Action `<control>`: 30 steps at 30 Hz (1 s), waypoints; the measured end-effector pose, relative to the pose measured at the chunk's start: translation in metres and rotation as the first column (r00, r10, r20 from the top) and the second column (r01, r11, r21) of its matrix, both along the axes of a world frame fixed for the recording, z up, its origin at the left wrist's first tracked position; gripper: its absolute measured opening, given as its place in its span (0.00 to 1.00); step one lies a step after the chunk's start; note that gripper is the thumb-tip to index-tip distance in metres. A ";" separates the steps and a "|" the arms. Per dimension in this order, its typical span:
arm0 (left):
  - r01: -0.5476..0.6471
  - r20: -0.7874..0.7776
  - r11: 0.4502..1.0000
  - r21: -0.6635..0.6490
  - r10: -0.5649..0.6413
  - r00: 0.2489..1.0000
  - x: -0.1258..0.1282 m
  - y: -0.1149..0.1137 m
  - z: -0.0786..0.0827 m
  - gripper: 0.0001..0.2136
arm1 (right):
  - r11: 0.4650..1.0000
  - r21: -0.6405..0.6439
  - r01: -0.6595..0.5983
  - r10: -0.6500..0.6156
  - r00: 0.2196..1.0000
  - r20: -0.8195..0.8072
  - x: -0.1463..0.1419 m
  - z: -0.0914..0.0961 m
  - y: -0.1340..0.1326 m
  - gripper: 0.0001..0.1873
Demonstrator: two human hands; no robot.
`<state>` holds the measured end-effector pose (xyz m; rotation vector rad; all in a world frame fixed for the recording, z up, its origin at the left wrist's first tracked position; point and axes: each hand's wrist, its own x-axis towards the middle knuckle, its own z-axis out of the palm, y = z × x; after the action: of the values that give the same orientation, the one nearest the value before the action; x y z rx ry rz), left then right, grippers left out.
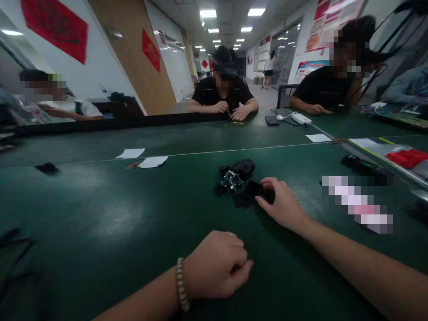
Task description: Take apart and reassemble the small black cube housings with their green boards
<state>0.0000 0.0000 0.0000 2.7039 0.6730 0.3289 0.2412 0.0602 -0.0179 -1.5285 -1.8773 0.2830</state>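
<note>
My left hand [217, 265] rests on the green table [100, 214] near me, curled into a loose fist; whether anything is inside I cannot see. A bead bracelet [181, 285] circles that wrist. My right hand [281, 205] reaches forward, its fingers pinching a small black part [259, 191]. Just beyond it lies a small black device with an exposed green circuit board [232, 179] and further black pieces [245, 167].
Two paper slips [152, 162] [131, 153] lie to the left, another [318, 137] at the right. A phone [272, 120] and white charger [301, 118] sit far across. Three people sit around the table. A red cloth [408, 157] and black items [359, 162] lie at right.
</note>
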 end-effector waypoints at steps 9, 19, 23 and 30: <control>0.025 -0.008 0.999 -0.044 -0.026 1.000 0.001 0.002 0.004 0.14 | 1.000 -0.016 0.004 -0.003 0.997 0.078 0.000 0.003 0.000 0.16; 0.025 -0.012 0.999 -0.045 -0.026 1.000 0.003 0.004 0.003 0.14 | 1.000 -0.022 -0.007 0.009 0.996 0.085 0.003 0.001 0.000 0.17; 0.008 -0.018 0.999 -0.039 -0.009 1.000 0.003 0.003 0.002 0.14 | 1.000 -0.007 -0.012 0.012 0.996 0.087 0.003 0.000 0.000 0.16; 0.012 -0.028 0.999 -0.041 -0.013 1.000 0.002 0.003 0.000 0.14 | 1.000 -0.015 -0.008 0.010 0.996 0.087 0.002 0.000 0.001 0.16</control>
<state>0.0017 0.0025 0.0003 2.6777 0.6632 0.2714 0.2433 0.0614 -0.0183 -1.5650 -1.9539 0.2378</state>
